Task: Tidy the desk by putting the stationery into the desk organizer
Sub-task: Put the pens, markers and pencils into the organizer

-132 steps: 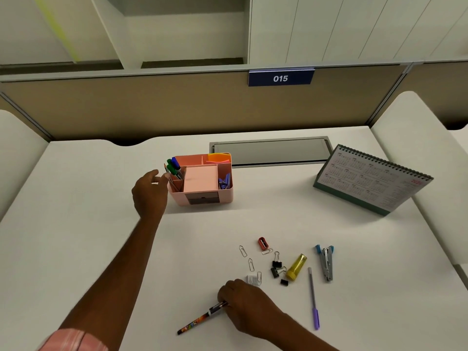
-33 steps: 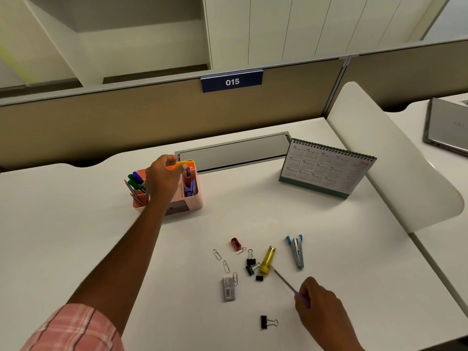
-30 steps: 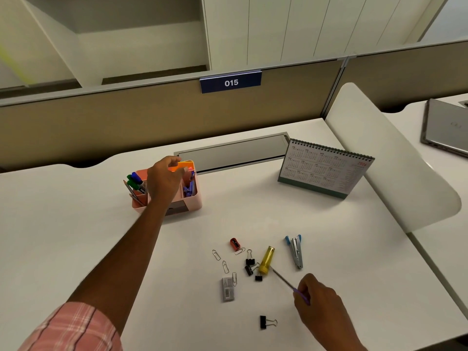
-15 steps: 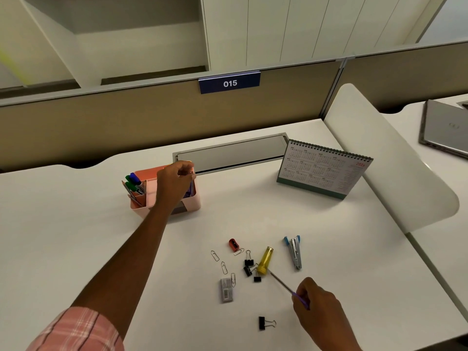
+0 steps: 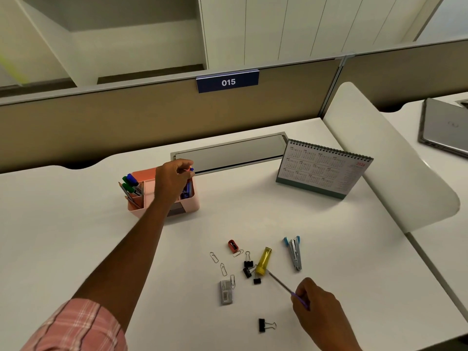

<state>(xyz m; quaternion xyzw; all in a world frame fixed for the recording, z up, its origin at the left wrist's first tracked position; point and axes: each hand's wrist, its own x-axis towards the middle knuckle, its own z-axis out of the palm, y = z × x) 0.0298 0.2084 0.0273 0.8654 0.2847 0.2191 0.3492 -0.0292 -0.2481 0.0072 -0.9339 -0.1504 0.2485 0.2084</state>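
Pink plastic organizer (image 5: pixel 188 207) sat under the left hand (image 5: pixel 172 179), fingers pinching a pen; the right hand (image 5: pixel 316 306) gripped a slim purple pen (image 5: pixel 283 286).

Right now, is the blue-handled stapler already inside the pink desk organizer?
No, the stapler lies flat on the white desk, well apart from the organizer.
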